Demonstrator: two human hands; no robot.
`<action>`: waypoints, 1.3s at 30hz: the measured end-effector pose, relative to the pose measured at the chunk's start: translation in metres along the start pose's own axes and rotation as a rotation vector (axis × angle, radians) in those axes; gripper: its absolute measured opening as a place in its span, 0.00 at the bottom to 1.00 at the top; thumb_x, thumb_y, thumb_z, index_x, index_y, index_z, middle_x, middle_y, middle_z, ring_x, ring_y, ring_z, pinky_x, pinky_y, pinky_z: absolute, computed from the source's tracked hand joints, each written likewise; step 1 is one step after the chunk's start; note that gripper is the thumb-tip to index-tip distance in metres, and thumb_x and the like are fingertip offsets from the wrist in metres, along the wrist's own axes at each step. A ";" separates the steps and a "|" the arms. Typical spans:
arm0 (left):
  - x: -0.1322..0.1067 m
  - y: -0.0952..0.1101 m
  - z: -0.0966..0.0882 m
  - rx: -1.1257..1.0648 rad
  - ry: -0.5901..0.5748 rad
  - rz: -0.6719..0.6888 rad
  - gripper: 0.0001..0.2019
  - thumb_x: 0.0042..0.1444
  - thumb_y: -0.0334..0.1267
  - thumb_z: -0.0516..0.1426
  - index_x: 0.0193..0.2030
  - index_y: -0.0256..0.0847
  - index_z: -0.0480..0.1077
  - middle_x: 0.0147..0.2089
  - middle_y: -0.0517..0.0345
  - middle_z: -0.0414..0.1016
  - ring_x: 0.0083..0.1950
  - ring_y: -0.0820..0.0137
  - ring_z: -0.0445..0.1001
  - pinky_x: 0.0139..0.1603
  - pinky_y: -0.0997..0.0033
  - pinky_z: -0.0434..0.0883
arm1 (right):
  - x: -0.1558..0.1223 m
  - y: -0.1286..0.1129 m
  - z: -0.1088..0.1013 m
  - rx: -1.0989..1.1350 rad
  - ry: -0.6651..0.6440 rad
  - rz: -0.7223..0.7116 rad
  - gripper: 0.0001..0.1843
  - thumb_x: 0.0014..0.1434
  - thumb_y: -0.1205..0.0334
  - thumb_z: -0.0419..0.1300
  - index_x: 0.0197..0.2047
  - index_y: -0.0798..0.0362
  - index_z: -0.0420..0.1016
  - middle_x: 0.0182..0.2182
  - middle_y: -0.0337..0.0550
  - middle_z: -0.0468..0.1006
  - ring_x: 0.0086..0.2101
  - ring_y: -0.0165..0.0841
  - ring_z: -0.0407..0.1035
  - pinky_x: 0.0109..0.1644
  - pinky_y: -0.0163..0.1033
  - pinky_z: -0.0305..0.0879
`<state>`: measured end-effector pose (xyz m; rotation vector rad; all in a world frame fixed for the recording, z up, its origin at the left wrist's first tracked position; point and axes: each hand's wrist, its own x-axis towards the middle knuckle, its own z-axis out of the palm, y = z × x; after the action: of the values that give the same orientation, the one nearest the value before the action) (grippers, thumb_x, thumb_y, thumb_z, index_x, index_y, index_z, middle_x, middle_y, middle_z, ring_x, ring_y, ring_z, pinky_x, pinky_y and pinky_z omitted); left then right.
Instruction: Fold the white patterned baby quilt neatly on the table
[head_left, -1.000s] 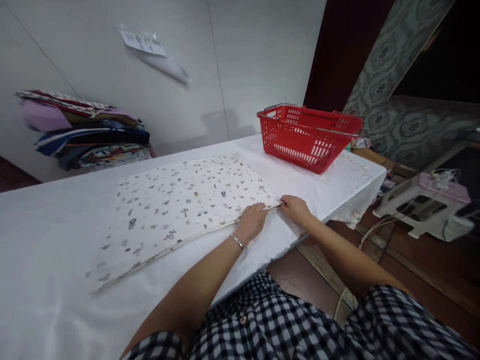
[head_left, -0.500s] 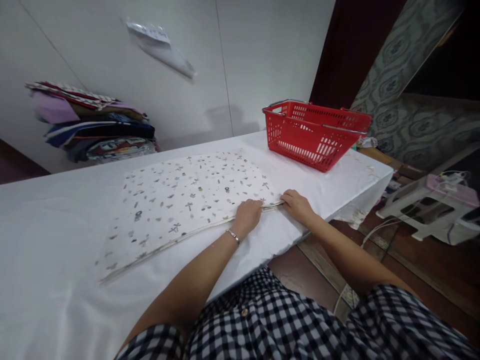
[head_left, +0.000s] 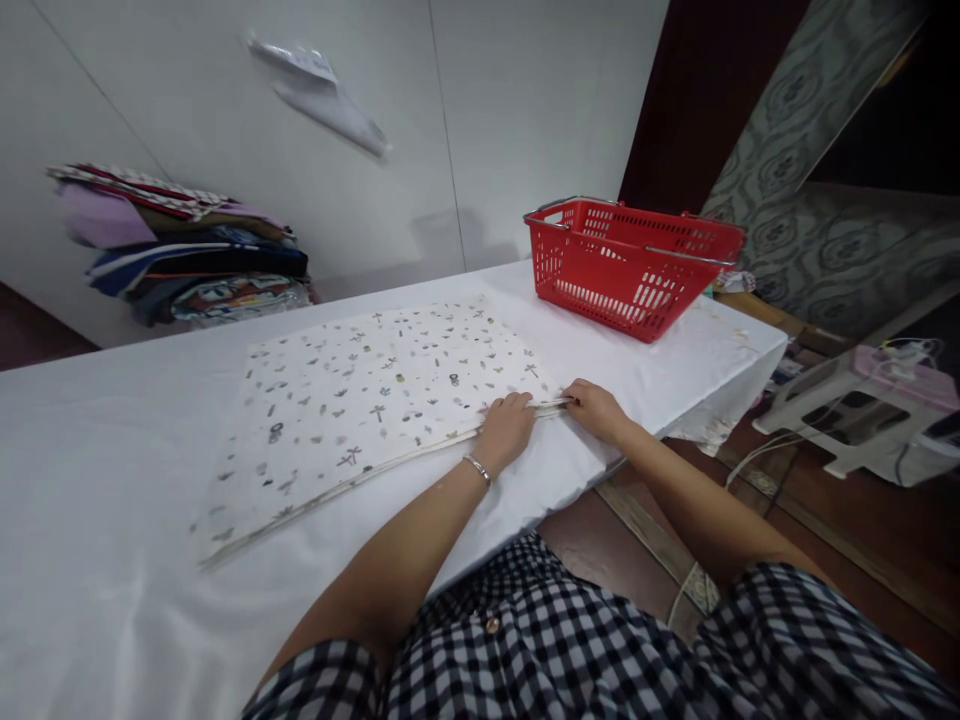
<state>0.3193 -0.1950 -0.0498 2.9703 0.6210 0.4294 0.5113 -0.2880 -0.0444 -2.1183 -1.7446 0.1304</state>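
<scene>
A folded white cloth (head_left: 375,400) with small grey and brown prints of palm trees and animals lies flat on the white-covered table (head_left: 97,460). Its layered near edge runs toward my body. My left hand (head_left: 507,432), with a bracelet at the wrist, closes on that edge close to the right corner. At the corner itself, my right hand (head_left: 595,408) pinches the layers between thumb and fingers. A short stretch of the edge shows between the two hands. The undersides of my fingers are hidden.
A red plastic basket (head_left: 630,270) with metal handles stands at the table's back right. Folded clothes (head_left: 195,250) are piled at the back left. A plastic sleeve (head_left: 322,100) is on the wall. Right of the table stands a white stool (head_left: 847,420) with cables.
My left hand has slid a little to the right along the cloth's edge, closer to my right hand. My right hand stays at the corner.
</scene>
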 end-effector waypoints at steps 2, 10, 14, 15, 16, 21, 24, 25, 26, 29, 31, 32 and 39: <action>0.002 0.001 0.002 0.007 0.006 0.002 0.13 0.63 0.31 0.47 0.39 0.40 0.72 0.58 0.52 0.69 0.58 0.61 0.65 0.53 0.60 0.63 | 0.000 0.000 0.000 -0.008 -0.001 -0.005 0.12 0.57 0.70 0.54 0.38 0.52 0.77 0.38 0.42 0.75 0.39 0.31 0.68 0.43 0.32 0.59; -0.004 0.006 0.006 0.035 0.047 0.049 0.10 0.63 0.30 0.48 0.41 0.38 0.71 0.54 0.51 0.72 0.55 0.63 0.67 0.51 0.62 0.64 | -0.005 0.005 0.006 -0.076 0.038 -0.057 0.13 0.58 0.71 0.54 0.41 0.50 0.77 0.41 0.42 0.75 0.41 0.32 0.68 0.43 0.34 0.62; -0.005 0.005 0.008 0.070 0.057 0.076 0.09 0.63 0.30 0.50 0.40 0.37 0.71 0.49 0.51 0.74 0.50 0.64 0.70 0.47 0.62 0.66 | -0.009 0.000 0.001 -0.169 0.037 -0.159 0.14 0.57 0.71 0.53 0.42 0.52 0.77 0.43 0.47 0.75 0.44 0.36 0.68 0.46 0.38 0.63; -0.005 0.004 0.008 0.073 0.062 0.083 0.08 0.63 0.30 0.50 0.40 0.37 0.71 0.47 0.51 0.74 0.49 0.64 0.71 0.47 0.62 0.66 | -0.010 -0.003 -0.001 -0.197 0.044 -0.192 0.14 0.57 0.72 0.54 0.43 0.53 0.77 0.44 0.49 0.75 0.45 0.38 0.67 0.47 0.40 0.63; -0.005 0.004 0.009 0.075 0.064 0.087 0.08 0.63 0.30 0.50 0.40 0.37 0.70 0.45 0.51 0.74 0.48 0.64 0.71 0.47 0.62 0.66 | -0.011 -0.006 -0.002 -0.218 0.055 -0.228 0.15 0.56 0.72 0.54 0.44 0.54 0.76 0.45 0.51 0.74 0.46 0.40 0.66 0.48 0.41 0.63; -0.006 0.007 0.009 0.067 0.036 0.088 0.07 0.63 0.30 0.50 0.40 0.37 0.69 0.41 0.52 0.74 0.47 0.64 0.72 0.46 0.63 0.66 | -0.014 -0.015 0.002 -0.196 0.056 -0.443 0.18 0.58 0.69 0.54 0.51 0.55 0.73 0.48 0.52 0.74 0.49 0.42 0.66 0.51 0.46 0.63; -0.007 0.007 0.008 0.053 0.016 0.081 0.07 0.64 0.30 0.49 0.42 0.37 0.68 0.41 0.52 0.75 0.46 0.65 0.72 0.46 0.65 0.66 | -0.013 -0.008 0.012 -0.179 0.062 -0.478 0.16 0.63 0.65 0.51 0.50 0.53 0.75 0.48 0.50 0.76 0.47 0.40 0.68 0.49 0.46 0.64; -0.009 0.006 0.007 0.051 0.016 0.073 0.07 0.64 0.30 0.49 0.44 0.37 0.67 0.41 0.52 0.75 0.46 0.66 0.73 0.46 0.66 0.66 | -0.012 -0.005 0.015 -0.175 0.073 -0.478 0.16 0.64 0.65 0.51 0.50 0.52 0.75 0.48 0.50 0.76 0.47 0.40 0.69 0.49 0.46 0.64; -0.011 0.003 0.006 0.048 0.019 0.065 0.09 0.64 0.30 0.49 0.47 0.37 0.67 0.42 0.53 0.75 0.45 0.67 0.73 0.45 0.66 0.66 | -0.012 -0.001 0.018 -0.169 0.083 -0.479 0.16 0.64 0.64 0.50 0.50 0.52 0.76 0.48 0.50 0.76 0.47 0.40 0.69 0.49 0.47 0.64; -0.024 -0.011 0.001 0.045 0.030 0.046 0.15 0.64 0.29 0.48 0.56 0.39 0.63 0.46 0.53 0.75 0.47 0.67 0.73 0.46 0.66 0.66 | -0.012 0.007 0.023 -0.144 0.100 -0.483 0.16 0.65 0.63 0.50 0.50 0.51 0.76 0.48 0.50 0.76 0.47 0.40 0.69 0.49 0.47 0.65; -0.039 -0.026 -0.006 0.047 0.024 0.032 0.14 0.64 0.31 0.49 0.56 0.40 0.64 0.50 0.53 0.75 0.51 0.67 0.72 0.49 0.65 0.66 | -0.012 0.008 0.024 -0.134 0.103 -0.481 0.16 0.66 0.62 0.49 0.50 0.51 0.76 0.48 0.49 0.76 0.47 0.40 0.70 0.49 0.47 0.65; -0.048 -0.034 -0.011 0.049 0.020 0.015 0.13 0.64 0.31 0.49 0.54 0.40 0.66 0.50 0.53 0.75 0.51 0.67 0.72 0.50 0.65 0.66 | -0.013 0.007 0.023 -0.134 0.102 -0.480 0.16 0.66 0.61 0.49 0.50 0.51 0.76 0.48 0.49 0.76 0.47 0.40 0.70 0.50 0.47 0.66; -0.109 -0.082 -0.039 -0.001 0.088 -0.140 0.12 0.64 0.37 0.49 0.48 0.41 0.71 0.48 0.53 0.77 0.49 0.65 0.73 0.50 0.62 0.68 | -0.009 -0.011 0.011 -0.202 0.023 -0.500 0.14 0.64 0.60 0.51 0.45 0.54 0.77 0.46 0.51 0.77 0.45 0.40 0.71 0.49 0.44 0.65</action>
<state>0.1812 -0.1635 -0.0506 2.8951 0.8311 0.5505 0.4959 -0.2918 -0.0527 -1.7265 -2.2907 -0.2154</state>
